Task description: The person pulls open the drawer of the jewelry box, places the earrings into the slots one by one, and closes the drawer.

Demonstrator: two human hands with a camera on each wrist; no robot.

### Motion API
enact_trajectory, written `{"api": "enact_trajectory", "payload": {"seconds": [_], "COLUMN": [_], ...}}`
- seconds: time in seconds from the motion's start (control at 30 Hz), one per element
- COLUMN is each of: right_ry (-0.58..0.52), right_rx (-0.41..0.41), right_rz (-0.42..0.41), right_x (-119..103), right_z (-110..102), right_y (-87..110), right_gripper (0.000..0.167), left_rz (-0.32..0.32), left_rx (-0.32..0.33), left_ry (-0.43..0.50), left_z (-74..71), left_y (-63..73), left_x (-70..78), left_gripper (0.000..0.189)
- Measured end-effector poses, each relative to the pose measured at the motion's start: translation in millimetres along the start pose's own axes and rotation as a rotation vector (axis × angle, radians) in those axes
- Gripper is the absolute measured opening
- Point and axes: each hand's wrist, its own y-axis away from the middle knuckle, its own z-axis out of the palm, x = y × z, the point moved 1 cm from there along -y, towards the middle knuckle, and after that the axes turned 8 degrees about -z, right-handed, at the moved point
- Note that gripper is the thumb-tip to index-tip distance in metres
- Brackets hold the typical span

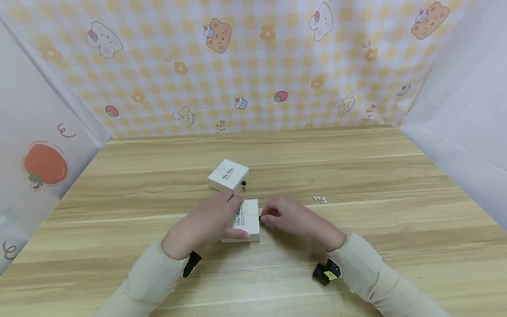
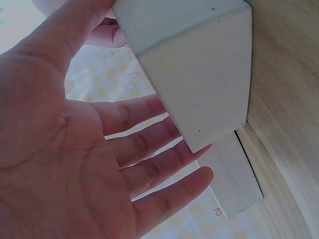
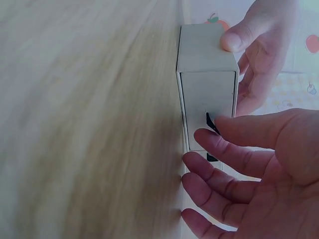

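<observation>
A white drawer-style gift box [image 1: 250, 220] with dark lettering lies flat on the wooden table. My left hand [image 1: 206, 224] reaches over it from the left, thumb at the near side and fingers toward the far side, holding it. At the box's right end, my right hand [image 1: 289, 215] pinches a small black pull tab [image 3: 211, 122] between thumb and forefinger; its other fingers are loosely bent. The right wrist view shows the drawer front [image 3: 207, 92] sitting within the sleeve. A second white box [image 1: 227, 174] with similar lettering and a black tab sits just behind.
Right of the hands lies a small, whitish, beaded-looking item [image 1: 319, 200], too small to make out. The wooden table [image 1: 356, 163] ends at a yellow-checked curtain [image 1: 253, 66] behind, with pale cloth at both sides.
</observation>
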Motion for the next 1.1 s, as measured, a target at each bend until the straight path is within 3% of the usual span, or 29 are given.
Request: {"api": "enact_trajectory", "payload": {"seconds": [0.73, 1.1], "right_ry": [0.042, 0.080], "right_rx": [0.011, 0.016], "right_rz": [0.038, 0.009], "right_x": [-3.0, -1.6], "right_z": [1.3, -0.8], "right_y": [-1.1, 0.0], "right_gripper": [0.007, 0.010], "left_rz": [-0.017, -0.021], "left_rx": [-0.009, -0.015], "left_ry": [-0.003, 0.007], "left_z": [1.2, 1.5], "left_y": [-1.1, -1.4], "left_x": [-0.2, 0.2], "left_gripper": [0.082, 0.081]}}
